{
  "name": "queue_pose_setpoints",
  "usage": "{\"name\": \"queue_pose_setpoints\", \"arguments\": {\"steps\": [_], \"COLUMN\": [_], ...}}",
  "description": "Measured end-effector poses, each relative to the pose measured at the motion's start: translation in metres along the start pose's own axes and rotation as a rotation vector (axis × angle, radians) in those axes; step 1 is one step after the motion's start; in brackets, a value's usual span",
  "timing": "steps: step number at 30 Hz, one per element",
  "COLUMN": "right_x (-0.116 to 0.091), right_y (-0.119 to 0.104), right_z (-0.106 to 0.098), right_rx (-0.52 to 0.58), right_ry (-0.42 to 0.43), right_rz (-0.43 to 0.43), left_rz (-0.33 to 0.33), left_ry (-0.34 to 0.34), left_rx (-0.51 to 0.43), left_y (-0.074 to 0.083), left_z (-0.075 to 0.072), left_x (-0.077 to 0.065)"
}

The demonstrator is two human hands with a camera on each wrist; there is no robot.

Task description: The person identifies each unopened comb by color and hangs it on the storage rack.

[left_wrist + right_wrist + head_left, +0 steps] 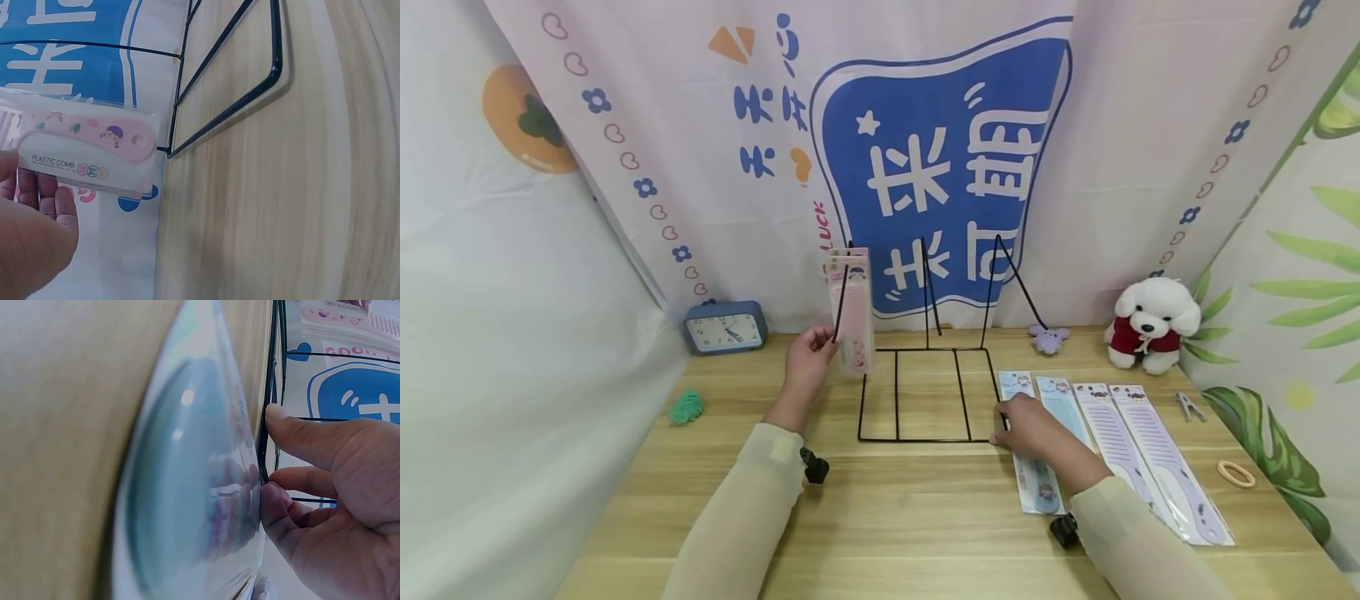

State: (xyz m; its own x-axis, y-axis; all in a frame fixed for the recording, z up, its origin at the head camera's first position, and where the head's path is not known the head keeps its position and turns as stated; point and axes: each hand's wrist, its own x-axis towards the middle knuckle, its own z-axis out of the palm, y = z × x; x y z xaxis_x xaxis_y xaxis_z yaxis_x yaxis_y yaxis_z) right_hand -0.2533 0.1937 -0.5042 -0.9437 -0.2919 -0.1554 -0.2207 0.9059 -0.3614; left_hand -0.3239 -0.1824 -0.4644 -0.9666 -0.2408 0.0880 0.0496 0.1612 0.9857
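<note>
A black wire display rack [925, 439] stands on the table, with upright hooks at the back. Pink combs in clear packaging [853, 321] hang at its left hook; the front one reads "PLASTIC COMB" in the left wrist view. My left hand [808, 362] pinches the edge of the comb packaging [87, 147], thumb in front and fingers curled below, beside the hook's tip. At the rack's front right corner, my right hand [1030, 425] grips the base wire [270, 425] between thumb and fingers. Under that hand lies a blue packaged comb [1026, 483].
Another blue comb [1063, 408] and two lavender packaged combs [1116, 437] lie to the right. A clip [1189, 407], wooden ring [1236, 474], plush dog [1152, 321] and purple toy [1048, 338] sit beyond. At left are a blue clock [725, 327] and green bundle [686, 407].
</note>
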Motion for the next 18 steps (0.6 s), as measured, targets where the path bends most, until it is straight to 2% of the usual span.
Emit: {"name": "queue_pose_setpoints", "arguments": {"steps": [7,12,18], "right_x": [0.001,0.001,-0.001], "right_y": [0.0,-0.001,-0.003], "right_z": [0.0,-0.002,-0.003], "right_rx": [0.004,-0.01,-0.011], "right_ry": [-0.001,-0.003,-0.014], "right_rz": [0.007,0.009,0.017], "left_rz": [-0.033,-0.029,0.001], "left_ry": [-0.013,-0.021,-0.027], "left_rx": [0.031,0.063,0.21], "left_y": [0.0,0.0,-0.009], "left_z": [-0.003,-0.006,-0.013], "left_x": [-0.002,-0.004,-0.012]}}
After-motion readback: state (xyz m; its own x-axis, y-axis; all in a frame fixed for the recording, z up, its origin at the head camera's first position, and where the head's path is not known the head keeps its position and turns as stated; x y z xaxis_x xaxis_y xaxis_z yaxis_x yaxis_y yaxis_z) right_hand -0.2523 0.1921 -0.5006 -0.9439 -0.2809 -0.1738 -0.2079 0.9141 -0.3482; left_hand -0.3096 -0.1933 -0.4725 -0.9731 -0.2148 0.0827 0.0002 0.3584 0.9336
